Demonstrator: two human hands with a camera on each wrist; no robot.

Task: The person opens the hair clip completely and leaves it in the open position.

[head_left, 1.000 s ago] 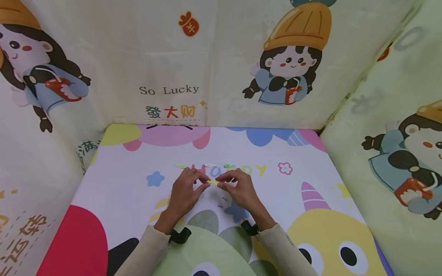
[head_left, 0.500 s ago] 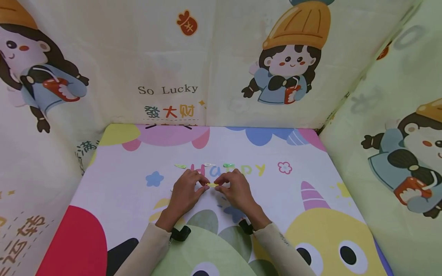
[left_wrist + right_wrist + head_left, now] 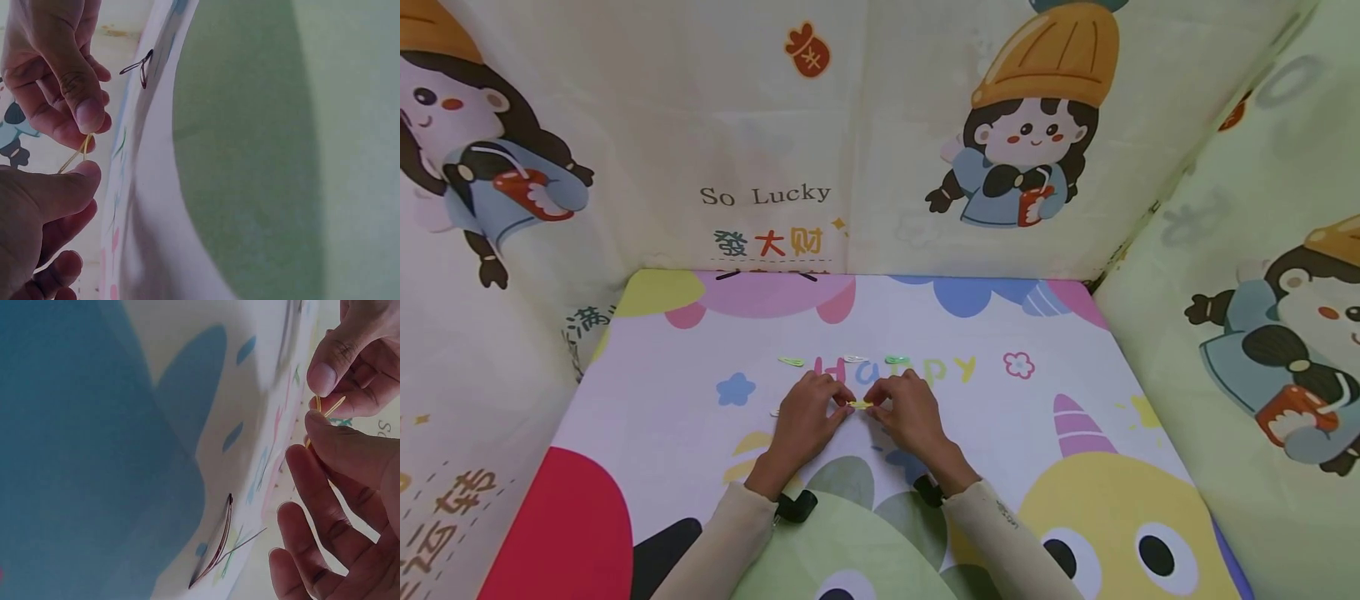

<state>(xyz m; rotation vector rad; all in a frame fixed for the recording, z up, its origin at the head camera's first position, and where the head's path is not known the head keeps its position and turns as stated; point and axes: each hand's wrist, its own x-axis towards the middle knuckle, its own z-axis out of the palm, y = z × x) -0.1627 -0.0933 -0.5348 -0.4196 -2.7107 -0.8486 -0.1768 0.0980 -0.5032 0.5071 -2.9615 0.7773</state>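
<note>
A small yellow snap hair clip (image 3: pixel 860 405) is held between both hands above the tabletop. My left hand (image 3: pixel 805 417) pinches one end between thumb and fingertips, while my right hand (image 3: pixel 910 415) pinches the other. Seen from the left wrist, the clip's two yellow strips (image 3: pixel 78 154) stand apart in a narrow V. The right wrist view also shows a yellow strip (image 3: pixel 335 406) sticking out between the fingertips; the rest is covered by fingers. Beyond the hands lie a light green clip (image 3: pixel 792 362), a white clip (image 3: pixel 855 359) and a green clip (image 3: pixel 897 360).
A dark red hair clip (image 3: pixel 215 550) lies on the table near my right hand, its strips spread. Part of a pale clip (image 3: pixel 774 413) peeks out left of my left hand. Printed cloth walls (image 3: pixel 880 167) enclose the table at the back and sides.
Both hands have come slightly down and toward me with the yellow hair clip between them. The right forearm has shifted a little left. The row of clips has stayed put.
</note>
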